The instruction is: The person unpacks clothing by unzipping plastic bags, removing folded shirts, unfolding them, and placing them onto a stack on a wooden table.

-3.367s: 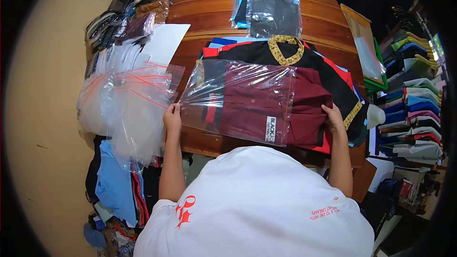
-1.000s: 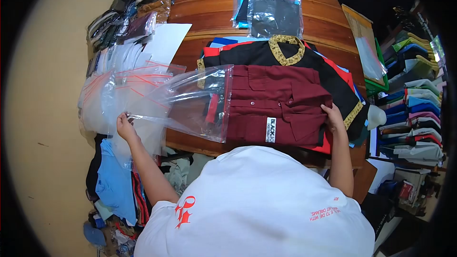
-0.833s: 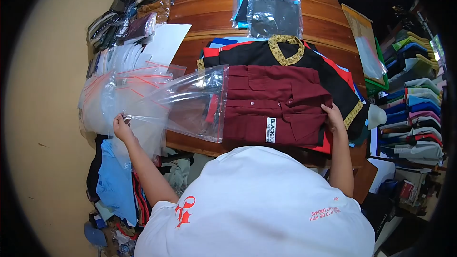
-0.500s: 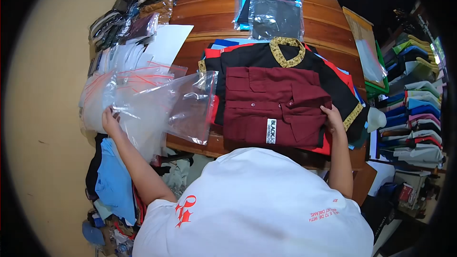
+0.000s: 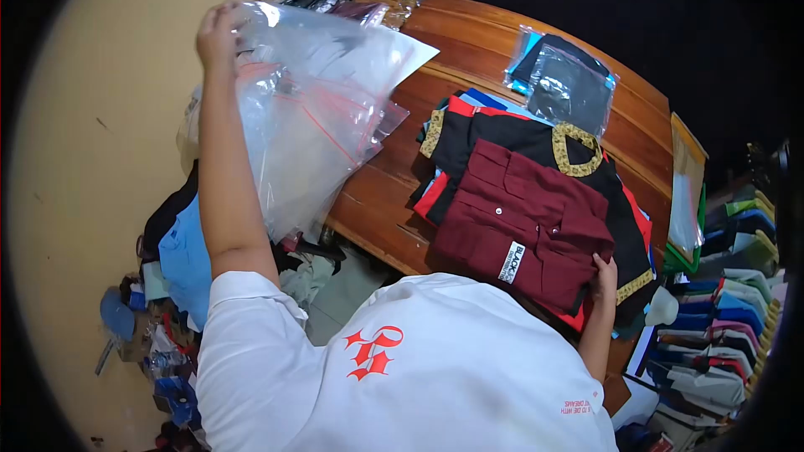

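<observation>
There is one maroon shirt (image 5: 536,222), one white label (image 5: 512,263), one gold-patterned collar (image 5: 578,169), one wooden table (image 5: 381,213).

Glare across plastic bag (image 5: 311,29), dark corners

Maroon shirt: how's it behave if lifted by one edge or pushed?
The maroon shirt is probably floppy: soft creases show, so a one-edge lift may unfold it. It seems unlikely to roll or tip, lying flat. Pushed, it might drag on the black garment beneath, cloth against cloth.
</observation>
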`<state>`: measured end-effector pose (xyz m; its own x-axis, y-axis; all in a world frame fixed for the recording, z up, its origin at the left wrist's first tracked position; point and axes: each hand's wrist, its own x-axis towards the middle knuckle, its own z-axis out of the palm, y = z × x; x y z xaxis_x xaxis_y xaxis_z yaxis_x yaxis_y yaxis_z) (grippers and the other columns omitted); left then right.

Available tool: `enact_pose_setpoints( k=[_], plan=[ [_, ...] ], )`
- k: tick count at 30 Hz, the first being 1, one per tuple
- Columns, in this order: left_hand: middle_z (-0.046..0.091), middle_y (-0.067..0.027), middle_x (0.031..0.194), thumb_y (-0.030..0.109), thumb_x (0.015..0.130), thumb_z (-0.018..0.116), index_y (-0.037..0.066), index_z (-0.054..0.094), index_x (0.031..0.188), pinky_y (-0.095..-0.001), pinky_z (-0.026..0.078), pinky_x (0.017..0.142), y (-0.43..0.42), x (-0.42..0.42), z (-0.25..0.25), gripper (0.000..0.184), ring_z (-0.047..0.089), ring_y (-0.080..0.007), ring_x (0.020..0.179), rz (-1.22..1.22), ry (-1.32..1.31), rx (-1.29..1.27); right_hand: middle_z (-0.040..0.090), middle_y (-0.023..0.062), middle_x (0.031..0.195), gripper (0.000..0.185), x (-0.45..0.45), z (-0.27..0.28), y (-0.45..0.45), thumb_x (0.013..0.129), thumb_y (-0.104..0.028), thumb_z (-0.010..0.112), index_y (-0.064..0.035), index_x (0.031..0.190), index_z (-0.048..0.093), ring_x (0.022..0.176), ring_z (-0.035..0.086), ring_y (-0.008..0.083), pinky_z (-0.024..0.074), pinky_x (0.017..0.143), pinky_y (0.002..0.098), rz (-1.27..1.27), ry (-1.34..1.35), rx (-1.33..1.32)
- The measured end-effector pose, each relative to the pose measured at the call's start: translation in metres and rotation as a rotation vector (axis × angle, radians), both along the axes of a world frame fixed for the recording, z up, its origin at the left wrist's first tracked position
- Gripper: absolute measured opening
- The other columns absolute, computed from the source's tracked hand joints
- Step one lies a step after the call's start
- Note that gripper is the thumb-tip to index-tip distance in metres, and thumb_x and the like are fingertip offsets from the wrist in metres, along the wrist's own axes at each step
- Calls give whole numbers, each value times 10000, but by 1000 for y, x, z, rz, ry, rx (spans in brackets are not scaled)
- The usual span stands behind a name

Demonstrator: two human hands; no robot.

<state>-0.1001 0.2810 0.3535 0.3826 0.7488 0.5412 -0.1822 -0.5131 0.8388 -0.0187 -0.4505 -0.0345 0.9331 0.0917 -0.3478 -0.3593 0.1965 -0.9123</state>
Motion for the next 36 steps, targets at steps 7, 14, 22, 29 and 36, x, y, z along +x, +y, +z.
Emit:
enact_pose_setpoints(
  k=[7,14,22,29,36],
  plan=[
    [628,-35,1036,294,919,568,75,612,1047,-288,458,650,54,-124,-84,257,609,-160,872,343,-323,-319,580,109,1198,436,3,-8,-5,875,-46,551,-13,1301,468,1044,582,243,454,916,358,7,-27,-13],
    [625,-52,1038,310,970,453,74,528,1088,-293,455,546,31,-198,-296,275,661,-246,802,462,-172,-684,567,116,1197,439,-1,7,4,884,-61,542,-17,1311,450,1038,578,249,463,905,364,20,-21,-55],
    [660,-109,1040,322,947,401,115,448,1164,-368,456,621,15,-200,-397,304,662,-247,800,499,-331,-1082,551,123,1229,459,3,4,0,887,-58,543,-22,1332,436,1071,567,255,454,919,365,37,7,-57],
    [531,-167,1222,292,863,596,54,475,1217,-510,434,851,-21,-211,-355,443,544,-348,1077,1000,624,-412,569,110,1211,451,6,-6,-6,878,-72,560,-20,1313,455,1053,574,242,454,919,362,42,-7,-37],
    [517,-117,1288,212,793,634,92,510,1245,-480,392,951,-29,-139,-307,483,502,-365,1146,143,767,467,588,123,1174,407,2,6,2,877,-81,561,-24,1272,483,1039,586,260,463,919,381,22,-11,10]
  ],
)
